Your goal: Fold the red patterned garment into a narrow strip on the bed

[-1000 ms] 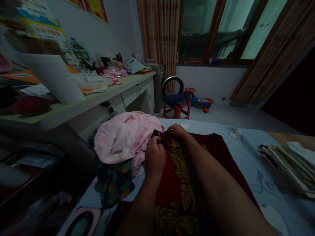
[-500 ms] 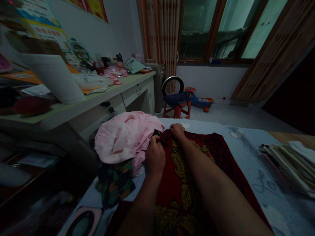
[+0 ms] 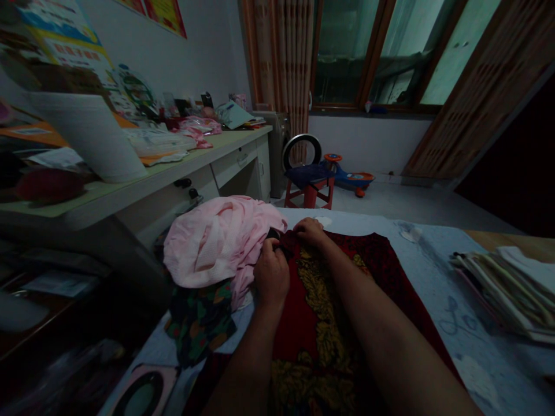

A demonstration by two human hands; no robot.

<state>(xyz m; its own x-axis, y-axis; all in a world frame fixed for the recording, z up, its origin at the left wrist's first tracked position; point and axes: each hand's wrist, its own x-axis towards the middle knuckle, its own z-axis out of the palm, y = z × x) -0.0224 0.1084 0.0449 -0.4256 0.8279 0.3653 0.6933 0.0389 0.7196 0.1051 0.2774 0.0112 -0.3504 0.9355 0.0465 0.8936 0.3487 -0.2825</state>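
One left hand (image 3: 272, 271) and one right hand (image 3: 310, 231) are shown. One red cloth (image 3: 297, 315), one pink bundle (image 3: 223, 240) and one green cloth (image 3: 199, 326) are counted on one blue sheet (image 3: 427, 266). One desk (image 3: 225, 151), one white roll (image 3: 93, 138), one stool (image 3: 309, 196), one ring (image 3: 302, 138) and one toy car (image 3: 355, 178) are also seen. Two curtains (image 3: 292, 69) (image 3: 483, 86) are counted, plus one window (image 3: 375, 58) with three panes (image 3: 340, 46). One folded pile (image 3: 505, 292) is shown; its layers cannot be counted.
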